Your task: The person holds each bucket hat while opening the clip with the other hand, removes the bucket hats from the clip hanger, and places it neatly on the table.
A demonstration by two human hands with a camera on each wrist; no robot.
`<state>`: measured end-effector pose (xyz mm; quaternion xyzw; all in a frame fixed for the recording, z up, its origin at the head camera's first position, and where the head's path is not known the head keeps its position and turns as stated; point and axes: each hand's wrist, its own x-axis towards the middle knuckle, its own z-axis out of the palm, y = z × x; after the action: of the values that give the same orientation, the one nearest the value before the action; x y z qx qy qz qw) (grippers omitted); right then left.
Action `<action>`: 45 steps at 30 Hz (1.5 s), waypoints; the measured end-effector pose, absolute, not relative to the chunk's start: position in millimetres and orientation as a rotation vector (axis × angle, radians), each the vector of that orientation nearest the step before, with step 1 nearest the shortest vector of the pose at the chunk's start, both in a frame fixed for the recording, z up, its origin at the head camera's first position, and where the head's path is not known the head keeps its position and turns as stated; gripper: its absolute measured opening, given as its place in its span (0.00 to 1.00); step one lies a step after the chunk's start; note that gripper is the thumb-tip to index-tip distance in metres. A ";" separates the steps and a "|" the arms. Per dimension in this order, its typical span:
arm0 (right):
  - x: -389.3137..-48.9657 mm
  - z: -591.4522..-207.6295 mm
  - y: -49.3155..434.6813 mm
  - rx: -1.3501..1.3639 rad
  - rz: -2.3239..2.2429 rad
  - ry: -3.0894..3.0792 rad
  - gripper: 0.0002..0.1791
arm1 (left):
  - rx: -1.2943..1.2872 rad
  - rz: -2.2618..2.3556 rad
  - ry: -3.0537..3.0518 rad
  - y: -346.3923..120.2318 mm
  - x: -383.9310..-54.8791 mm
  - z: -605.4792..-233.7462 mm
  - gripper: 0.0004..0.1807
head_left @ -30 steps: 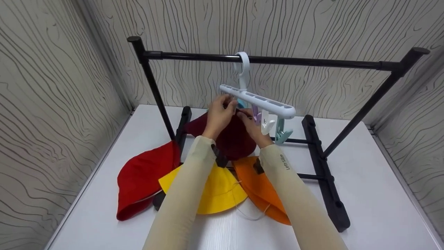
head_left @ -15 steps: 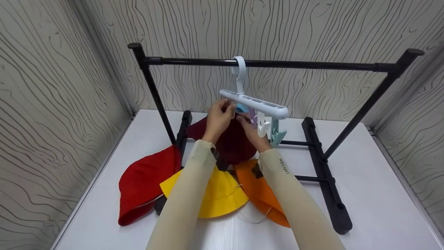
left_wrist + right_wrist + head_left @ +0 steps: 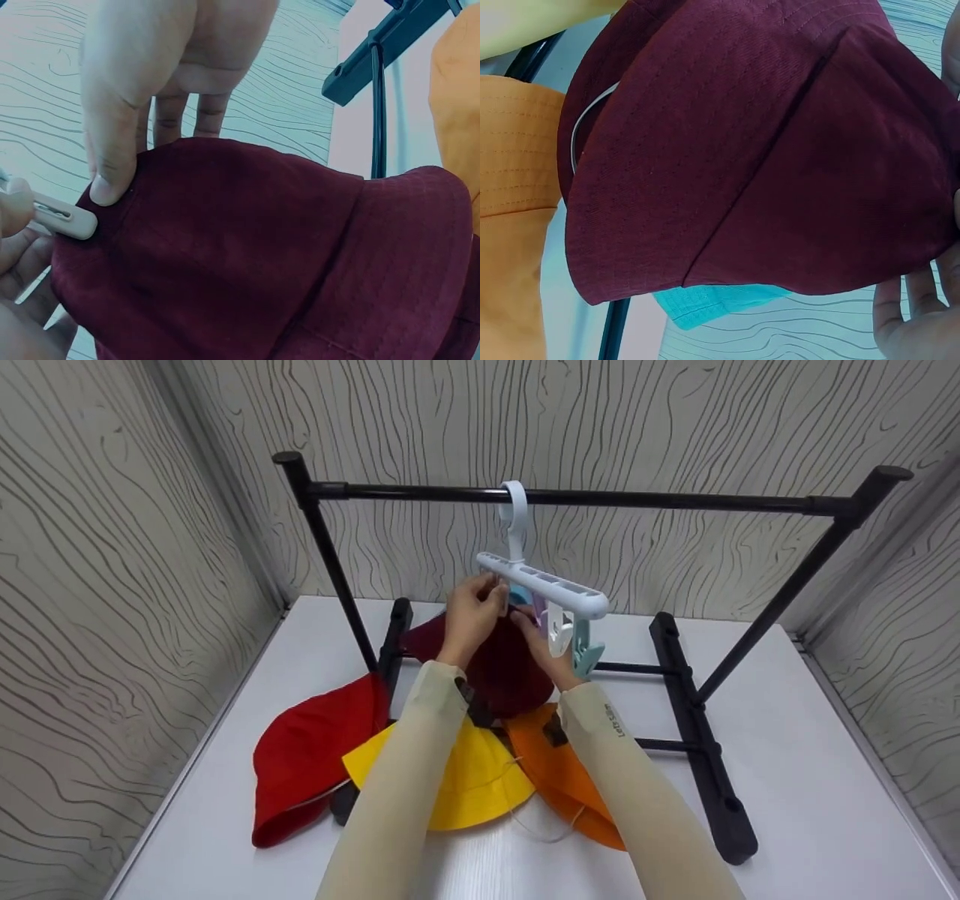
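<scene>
In the head view my hands hold a dark maroon bucket hat (image 3: pixel 510 675) under a pale blue clip hanger (image 3: pixel 540 577). My left hand (image 3: pixel 472 611) pinches a pale clothespin clip (image 3: pixel 71 217) on the hanger; its tip overlaps the hat's crown edge in the left wrist view. My right hand (image 3: pixel 541 643) grips the crown, the thumb (image 3: pixel 112 176) flat on the cloth and the other fingers behind it. The hat's brim hangs downward. In the right wrist view, turquoise stitched cloth (image 3: pixel 712 304) shows behind the maroon hat. White (image 3: pixel 559 631) and mint (image 3: pixel 587 649) clips dangle by my right wrist.
The hanger hooks over a black rack's top bar (image 3: pixel 675 501). A red hat (image 3: pixel 315 750), a yellow hat (image 3: pixel 480 780) and an orange hat (image 3: pixel 566 776) lie in front on the white table (image 3: pixel 817 795). The rack's right foot (image 3: pixel 705 750) stands right of them.
The hanger has turned a little, its near right end coming left with the white and mint clips. Both hands stay at the maroon hat's crown with little movement.
</scene>
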<state>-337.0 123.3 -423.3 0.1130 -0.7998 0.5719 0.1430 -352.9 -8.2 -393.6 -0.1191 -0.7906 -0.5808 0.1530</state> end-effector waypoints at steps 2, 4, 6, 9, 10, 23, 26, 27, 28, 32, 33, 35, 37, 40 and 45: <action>-337.0 -424.4 122.7 0.322 1.651 -2.293 0.11 | -0.341 -1.676 -2.260 -8.6 -352.9 -393.2 0.08; -336.8 -424.1 123.4 0.294 1.652 -2.323 0.12 | -0.347 -1.681 -2.251 -9.0 -352.9 -393.0 0.08; -336.9 -423.9 124.9 0.252 1.640 -2.382 0.14 | -0.356 -1.693 -2.237 -9.1 -353.0 -393.3 0.08; -337.6 -424.6 128.1 0.183 1.642 -2.489 0.17 | -0.360 -1.704 -2.227 -9.3 -352.7 -393.6 0.08; -338.0 -425.6 128.8 0.168 1.646 -2.513 0.18 | -0.359 -1.705 -2.227 -9.4 -352.4 -393.6 0.08; -334.9 -426.9 126.7 0.125 1.678 -2.473 0.15 | -0.276 -1.731 -2.227 -7.4 -353.3 -392.8 0.09; -335.1 -428.2 126.8 0.105 1.646 -2.508 0.15 | -0.272 -1.729 -2.231 -7.4 -353.1 -392.9 0.09; -335.6 -429.0 127.0 0.105 1.636 -2.514 0.15 | -0.271 -1.731 -2.231 -7.3 -353.2 -393.0 0.09; -336.4 -429.9 127.2 0.107 1.626 -2.517 0.16 | -0.271 -1.729 -2.231 -7.3 -353.3 -393.1 0.09; -338.3 -432.7 128.3 0.105 1.635 -2.516 0.16 | -0.278 -1.728 -2.217 -7.2 -353.7 -393.5 0.09; -338.3 -432.9 128.7 0.105 1.636 -2.517 0.16 | -0.283 -1.725 -2.213 -7.0 -353.9 -393.6 0.09; -337.8 -433.2 129.5 0.102 1.649 -2.521 0.16 | -0.287 -1.721 -2.206 -6.6 -354.0 -393.9 0.08; -336.8 -433.5 130.3 0.101 1.651 -2.524 0.16 | -0.290 -1.717 -2.202 -6.3 -354.0 -394.2 0.08; -336.1 -434.8 131.6 0.110 1.637 -2.522 0.16 | -0.293 -1.719 -2.194 -5.7 -353.8 -395.0 0.08; -335.2 -435.3 133.4 0.135 1.575 -2.544 0.16 | -0.306 -1.695 -2.198 -5.2 -354.0 -396.1 0.10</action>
<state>-335.2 133.4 -435.3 0.0449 -0.8470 0.5246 0.0731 -354.0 -5.2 -396.1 -0.1078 -0.7753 -0.5976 0.1737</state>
